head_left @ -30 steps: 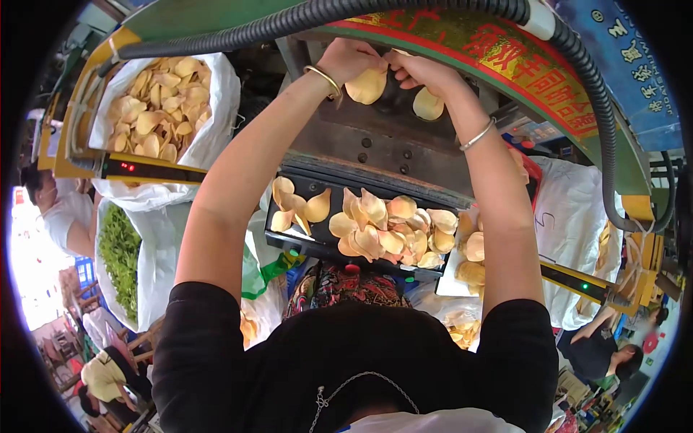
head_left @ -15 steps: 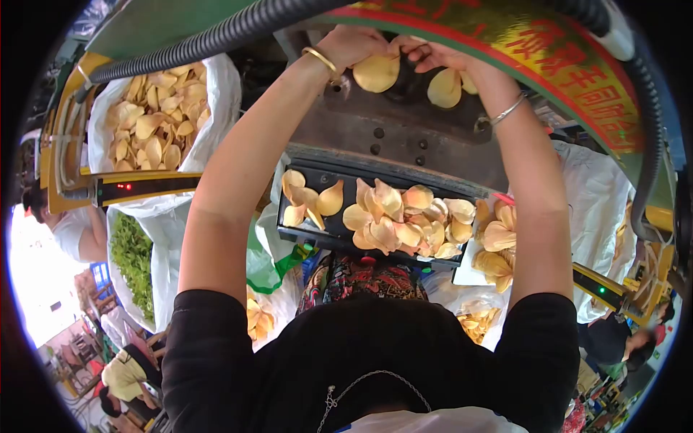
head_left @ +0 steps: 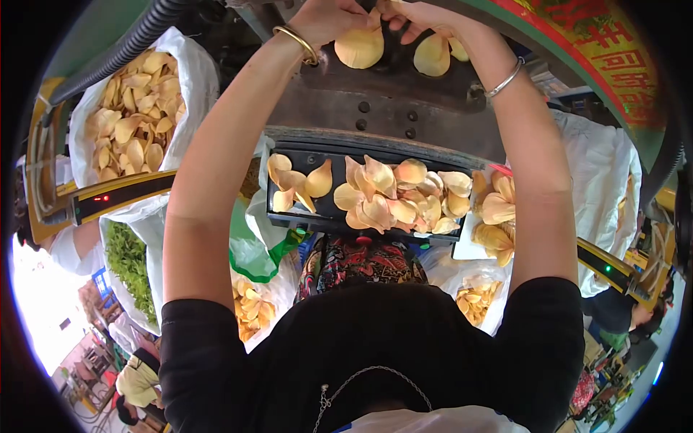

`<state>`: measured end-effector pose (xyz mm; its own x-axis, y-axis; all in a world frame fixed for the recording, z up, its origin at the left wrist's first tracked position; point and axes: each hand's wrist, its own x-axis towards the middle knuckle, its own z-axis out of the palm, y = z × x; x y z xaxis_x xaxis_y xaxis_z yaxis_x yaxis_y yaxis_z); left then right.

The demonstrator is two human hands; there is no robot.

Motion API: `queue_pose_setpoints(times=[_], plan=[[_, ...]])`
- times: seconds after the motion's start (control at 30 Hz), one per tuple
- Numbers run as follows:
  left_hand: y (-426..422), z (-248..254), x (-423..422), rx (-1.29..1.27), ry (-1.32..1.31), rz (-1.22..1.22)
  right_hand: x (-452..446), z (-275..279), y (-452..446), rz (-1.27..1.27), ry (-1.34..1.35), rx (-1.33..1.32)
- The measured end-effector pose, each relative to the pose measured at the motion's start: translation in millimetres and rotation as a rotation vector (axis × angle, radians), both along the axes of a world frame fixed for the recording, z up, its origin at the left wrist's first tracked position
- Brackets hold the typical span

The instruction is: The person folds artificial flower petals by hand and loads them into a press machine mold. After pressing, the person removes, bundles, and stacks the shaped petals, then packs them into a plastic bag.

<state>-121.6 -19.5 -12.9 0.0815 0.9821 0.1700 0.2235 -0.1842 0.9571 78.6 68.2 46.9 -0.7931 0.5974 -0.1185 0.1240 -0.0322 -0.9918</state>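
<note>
A large pale-yellow petal (head_left: 359,48) lies over the dark metal bed (head_left: 390,101) at the top of the frame, its narrow tip pointing up between the hands. The left hand (head_left: 333,17) has its fingertips at that tip, and the right hand (head_left: 426,19) meets it there, thumb and forefinger close in, other fingers loosely bent; probably both steady the thin end, leaving the broad part flat. Whether either one truly pinches cannot be told, as the top edge crops them and fingers overlap. Beside the right hand sits a second petal (head_left: 432,55), partly covering another. Nearer the body, at centre, a black tray (head_left: 327,207) holds a heap of petals (head_left: 390,193), seemingly for easy reach. Upper left, a white sack (head_left: 198,72) is full of more; below it, leafy green pieces (head_left: 130,263) fill another bag. The right forearm hides part of the petals (head_left: 497,216) beside the tray; their material is unclear.
</note>
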Motion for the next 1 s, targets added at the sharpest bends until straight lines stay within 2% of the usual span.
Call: queue_pose_setpoints(times=[0.1,0.13,0.2,0.23,0.27,0.33,0.37,0.4,0.47,0.5,0.6,0.67,0.73,0.8,0.9,0.93,1.0], plan=[[-20,28,15,0.013,-0.052,0.035,-6,6,-9,-0.067,0.071,-0.035],[-16,20,14,0.012,-0.063,0.027,-19,11,-11,0.026,-0.174,0.145],[-2,4,7,-0.094,-0.46,0.034,-38,19,-12,0.223,-0.656,0.503],[2,-2,3,-0.147,-0.653,0.042,-40,19,-12,0.222,-0.658,0.504],[-3,14,13,-0.145,-0.653,0.045,-42,20,-12,0.251,-0.742,0.598],[-12,47,35,-0.23,0.226,0.267,-48,21,-17,0.316,-0.901,0.789],[-16,58,41,-0.265,0.671,0.37,-44,18,-18,0.322,-0.893,0.793],[-16,57,39,-0.267,0.677,0.382,-35,12,-17,0.248,-0.704,0.741],[-14,50,27,-0.334,0.555,0.388,-24,4,-18,0.109,-0.328,0.622],[-15,45,22,-0.369,0.49,0.389,-26,4,-21,0.121,-0.32,0.622],[-19,52,26,-0.352,0.421,0.393,-32,22,-26,0.07,-0.574,0.461],[-18,47,29,-0.356,0.375,0.396,-33,24,-26,0.064,-0.565,0.418],[-13,33,25,-0.274,0.213,0.481,-32,22,-27,0.03,-0.543,0.315],[-20,32,29,-0.242,0.128,0.536,-27,21,-27,0.057,-0.543,0.323],[-26,47,33,-0.336,-0.005,0.502,-25,16,-24,0.066,-0.525,0.339],[-24,43,32,-0.339,-0.007,0.496,-27,12,-18,0.071,-0.557,0.325],[-19,32,25,-0.311,-0.169,0.416,-28,5,-9,0.081,-0.621,0.299]])
